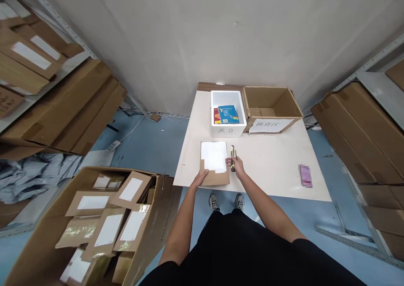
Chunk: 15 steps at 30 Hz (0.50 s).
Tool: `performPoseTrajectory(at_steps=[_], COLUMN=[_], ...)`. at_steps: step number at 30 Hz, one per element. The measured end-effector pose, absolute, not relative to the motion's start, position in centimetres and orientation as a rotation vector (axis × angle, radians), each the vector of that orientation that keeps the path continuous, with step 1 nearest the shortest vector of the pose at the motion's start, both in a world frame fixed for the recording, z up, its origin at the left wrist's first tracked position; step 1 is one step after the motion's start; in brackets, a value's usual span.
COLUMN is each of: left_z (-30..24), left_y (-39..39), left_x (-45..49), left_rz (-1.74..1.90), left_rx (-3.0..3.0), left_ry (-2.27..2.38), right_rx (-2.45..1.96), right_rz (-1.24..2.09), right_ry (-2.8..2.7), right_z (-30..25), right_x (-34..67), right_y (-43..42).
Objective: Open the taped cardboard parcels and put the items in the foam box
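A flat cardboard parcel (221,178) with a large white label lies on the table close to its front edge. My left hand (200,178) grips the parcel's lower left corner, thumb on top. In my right hand (237,165), closed round it, is a black and yellow utility knife (233,153), its tip pointing away from me. That hand is at the parcel's right edge, fingers against or just over it; whether the blade is out is too small to tell.
Behind the parcel stand a white foam box (227,130) holding books (229,114) and an open cardboard box (274,92) with a handwritten sign. A pixelated purple item (305,176) lies at the right. A big carton (158,218) of labelled parcels is at left; shelves flank both sides.
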<state>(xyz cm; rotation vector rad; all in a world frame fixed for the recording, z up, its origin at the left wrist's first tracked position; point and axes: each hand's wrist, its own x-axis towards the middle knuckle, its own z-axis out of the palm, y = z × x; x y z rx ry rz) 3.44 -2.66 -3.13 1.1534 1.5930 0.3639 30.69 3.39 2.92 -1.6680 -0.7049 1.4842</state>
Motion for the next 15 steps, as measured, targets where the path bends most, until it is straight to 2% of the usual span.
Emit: performPoseTrajectory(at_steps=[2, 5, 9, 15], left_z=[-3.3, -3.8, -4.2, -4.9], left_y=[-3.3, -3.5, -2.9, -2.5], left_x=[3.5, 5.1, 8.5, 14.1], left_rz=[0.445, 0.587, 0.583, 0.667], left_rx=[1.004, 0.856, 0.780, 0.636], left_ry=[1.525, 1.426, 1.405, 1.125], right_rx=[-1.791, -1.822, -1.788, -1.803], right_rz=[1.353, 1.456, 1.466, 1.281], right_ry=[-0.688, -0.662, -0.551, -0.473], right_z=[2.1, 0.9, -0.3, 1.0], right_x=[30.7, 31.0, 32.7, 38.2], right_y=[3.1, 2.0, 0.4, -0.3])
